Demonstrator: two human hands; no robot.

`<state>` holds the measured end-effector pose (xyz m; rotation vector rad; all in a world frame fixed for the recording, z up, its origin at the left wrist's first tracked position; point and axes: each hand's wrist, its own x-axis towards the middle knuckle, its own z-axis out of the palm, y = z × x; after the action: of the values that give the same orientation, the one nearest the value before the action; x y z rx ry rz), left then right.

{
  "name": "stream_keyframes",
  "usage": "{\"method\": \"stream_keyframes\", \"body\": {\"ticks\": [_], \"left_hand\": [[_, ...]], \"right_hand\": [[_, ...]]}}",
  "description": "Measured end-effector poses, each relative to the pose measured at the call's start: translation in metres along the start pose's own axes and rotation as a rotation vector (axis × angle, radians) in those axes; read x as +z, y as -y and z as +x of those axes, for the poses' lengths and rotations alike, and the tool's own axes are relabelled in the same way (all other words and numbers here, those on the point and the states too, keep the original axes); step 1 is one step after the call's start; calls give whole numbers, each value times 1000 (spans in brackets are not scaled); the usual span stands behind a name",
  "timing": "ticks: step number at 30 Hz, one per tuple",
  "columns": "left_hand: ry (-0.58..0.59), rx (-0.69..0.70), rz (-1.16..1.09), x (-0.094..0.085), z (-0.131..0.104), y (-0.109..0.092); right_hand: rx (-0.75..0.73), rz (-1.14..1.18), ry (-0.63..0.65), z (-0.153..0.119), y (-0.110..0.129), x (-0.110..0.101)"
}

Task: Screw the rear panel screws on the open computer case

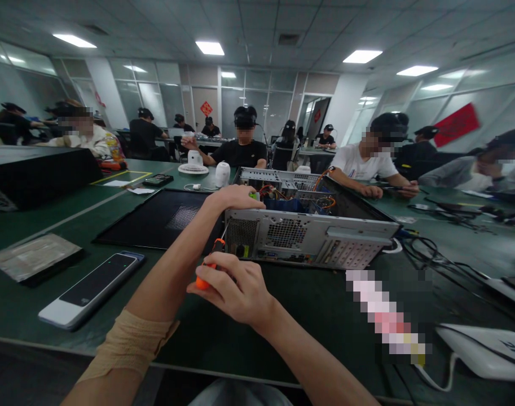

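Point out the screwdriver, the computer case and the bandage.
Screwdriver (203, 279), head view: orange end of the handle.
Computer case (317, 233), head view: metal of the near panel.
Bandage (132, 342), head view: middle of the forearm wrap.

- A dark handwritten number, seemingly "21", stands on the white device (483, 351) at the lower right.
- A red diamond sign (206, 109) hangs on the far wall (199, 90); its character is too small to read surely.
- The slanted red banner (457, 124) at right bears markings too blurred to read.
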<state>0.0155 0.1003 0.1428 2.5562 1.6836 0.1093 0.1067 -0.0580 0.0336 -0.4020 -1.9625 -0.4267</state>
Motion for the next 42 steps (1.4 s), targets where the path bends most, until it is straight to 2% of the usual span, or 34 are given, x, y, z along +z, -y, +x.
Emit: {"method": "stream_keyframes", "body": {"ticks": [6,19,27,36,42], "left_hand": [[-4,9,0,0,-1,-1],[3,13,-3,2,2,-1],[30,31,-20,0,0,2],[16,39,-16,1,4,5],[15,16,1,0,3,2]], "right_hand": [[-1,16,-102,6,3,3],[-7,20,-110,1,4,6],[58,4,-165,-2,9,12],[61,-23,-21,-7,13,12],[68,20,-95,-6,11,11]]}}
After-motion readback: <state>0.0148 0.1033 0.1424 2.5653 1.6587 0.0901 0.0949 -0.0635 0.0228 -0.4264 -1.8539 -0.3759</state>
